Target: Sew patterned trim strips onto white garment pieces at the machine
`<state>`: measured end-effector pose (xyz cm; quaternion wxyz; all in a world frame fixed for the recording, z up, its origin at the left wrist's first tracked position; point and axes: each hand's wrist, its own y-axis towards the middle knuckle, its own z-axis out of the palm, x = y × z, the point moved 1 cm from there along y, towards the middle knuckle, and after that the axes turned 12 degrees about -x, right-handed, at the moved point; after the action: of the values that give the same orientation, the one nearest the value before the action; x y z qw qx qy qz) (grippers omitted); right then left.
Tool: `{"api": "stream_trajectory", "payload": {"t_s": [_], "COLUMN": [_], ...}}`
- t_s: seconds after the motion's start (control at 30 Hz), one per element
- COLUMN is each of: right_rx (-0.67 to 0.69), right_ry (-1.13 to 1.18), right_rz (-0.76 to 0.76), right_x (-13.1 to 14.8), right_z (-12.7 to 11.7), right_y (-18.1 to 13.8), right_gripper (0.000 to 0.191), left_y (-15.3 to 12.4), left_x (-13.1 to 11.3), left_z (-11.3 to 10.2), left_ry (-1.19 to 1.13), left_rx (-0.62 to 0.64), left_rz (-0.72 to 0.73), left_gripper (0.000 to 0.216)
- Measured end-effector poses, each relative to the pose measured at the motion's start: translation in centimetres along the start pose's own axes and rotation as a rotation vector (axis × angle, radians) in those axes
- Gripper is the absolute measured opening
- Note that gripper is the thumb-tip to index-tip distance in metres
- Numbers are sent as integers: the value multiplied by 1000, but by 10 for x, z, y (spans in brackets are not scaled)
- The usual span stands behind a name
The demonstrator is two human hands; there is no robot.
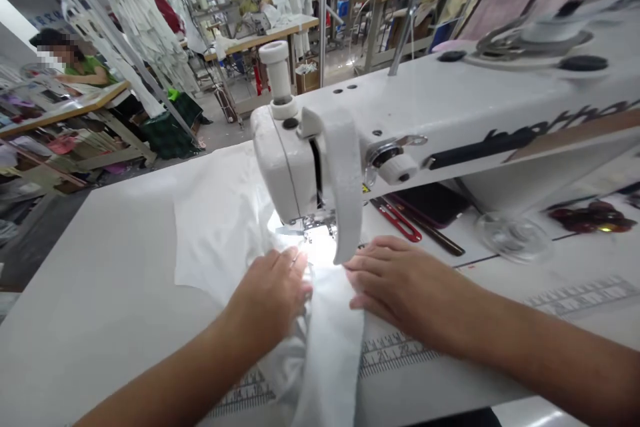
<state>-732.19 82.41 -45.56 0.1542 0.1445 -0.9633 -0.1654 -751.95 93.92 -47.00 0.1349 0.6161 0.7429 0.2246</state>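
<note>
A white sewing machine [305,160] stands over a piece of shiny white fabric [335,340], and its lamp lights the presser foot area brightly. Just left of the foot, my left hand [273,290] has its fingers bent together on gathered folds of the fabric. On the other side, my right hand [395,280] lies with fingers stretched out, tips at the fabric's right edge. More of the fabric spreads behind my left hand. Glare and the machine head hide the needle.
Under the machine arm lie a red tool [400,220], a dark phone [433,203] and a clear bobbin-like disc [515,237]. Printed ruler strips [395,350] cross the white table [115,267]. Beyond, a person in green [85,70] sits at another table.
</note>
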Motion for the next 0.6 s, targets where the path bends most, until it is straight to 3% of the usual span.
{"api": "stream_trajectory", "payload": {"t_s": [0.1, 0.2, 0.37, 0.6], "right_rx": [-48, -148, -134, -19], "right_ry": [-24, -2, -3, -90], "right_rz": [100, 61, 4, -50], "right_x": [0, 8, 8, 0], "right_z": [-2, 10, 33, 35], "right_y": [6, 18, 20, 15], "right_gripper": [22, 20, 31, 34], "left_y": [0, 1, -3, 3], "left_x": [-23, -31, -28, -13], "left_z": [0, 2, 4, -4], "left_ry": [84, 117, 103, 22], "left_rx": [18, 19, -37, -41], "left_rz": [-74, -91, -62, -55], "left_gripper": [37, 36, 36, 25]}}
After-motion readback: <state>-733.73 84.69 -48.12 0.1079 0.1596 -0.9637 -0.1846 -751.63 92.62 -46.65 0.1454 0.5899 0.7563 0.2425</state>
